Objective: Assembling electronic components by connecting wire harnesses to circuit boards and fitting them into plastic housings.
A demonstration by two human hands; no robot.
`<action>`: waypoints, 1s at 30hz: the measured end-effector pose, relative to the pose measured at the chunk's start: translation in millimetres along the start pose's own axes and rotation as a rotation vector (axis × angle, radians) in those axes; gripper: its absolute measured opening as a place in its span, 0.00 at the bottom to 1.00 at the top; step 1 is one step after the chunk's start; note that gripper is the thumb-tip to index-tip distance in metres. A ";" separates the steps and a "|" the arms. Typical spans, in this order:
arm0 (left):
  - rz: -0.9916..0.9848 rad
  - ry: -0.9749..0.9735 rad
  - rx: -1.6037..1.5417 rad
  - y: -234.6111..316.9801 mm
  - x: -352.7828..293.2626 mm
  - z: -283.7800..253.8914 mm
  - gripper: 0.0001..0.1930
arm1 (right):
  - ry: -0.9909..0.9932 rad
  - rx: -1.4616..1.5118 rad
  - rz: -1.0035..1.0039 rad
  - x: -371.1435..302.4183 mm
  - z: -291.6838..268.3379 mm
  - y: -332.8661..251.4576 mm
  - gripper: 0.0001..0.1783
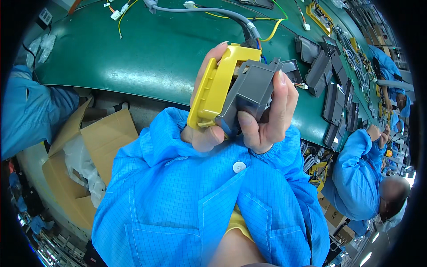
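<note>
Close to my chest, over the table's near edge, my left hand [205, 133] grips a yellow plastic housing [212, 91] from its left side, thumb low and fingers behind. My right hand [269, 118] holds a dark grey plastic cover [253, 89], thumb on its front and fingers along its right edge. The two parts are tilted against each other, with a gap showing between them near the top. A grey cable [231, 17] with coloured wires enters the yellow housing at its top. The inside of the housing is mostly hidden.
Several dark grey covers [320, 73] lie on the green table [142, 58] at right. Loose connector wires [116, 14] lie at the far left. An open cardboard box [109, 140] with plastic bags stands on the floor at left. Co-workers in blue [356, 178] sit either side.
</note>
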State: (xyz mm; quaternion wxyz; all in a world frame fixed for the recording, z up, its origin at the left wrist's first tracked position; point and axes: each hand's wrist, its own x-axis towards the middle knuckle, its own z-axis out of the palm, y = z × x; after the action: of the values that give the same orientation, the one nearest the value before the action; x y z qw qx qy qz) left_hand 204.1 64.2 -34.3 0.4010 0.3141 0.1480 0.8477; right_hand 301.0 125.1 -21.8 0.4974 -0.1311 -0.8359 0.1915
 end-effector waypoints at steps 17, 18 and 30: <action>0.040 -0.091 0.015 -0.8 -0.2 -2.9 0.58 | 0.014 0.044 0.024 -1.7 -7.6 -10.0 0.44; 0.024 -0.071 0.008 0.4 -0.5 -0.9 0.58 | 0.007 0.034 0.025 -1.2 -8.1 -9.9 0.44; -0.137 -0.102 0.091 12.1 -0.8 8.0 0.58 | -0.033 0.029 0.058 -0.5 -9.3 -13.1 0.42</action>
State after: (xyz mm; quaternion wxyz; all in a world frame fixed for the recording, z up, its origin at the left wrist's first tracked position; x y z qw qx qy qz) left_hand 202.6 55.8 -22.4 0.4505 0.3639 0.1870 0.7935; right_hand 309.1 115.0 -12.2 0.4797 -0.1450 -0.8369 0.2203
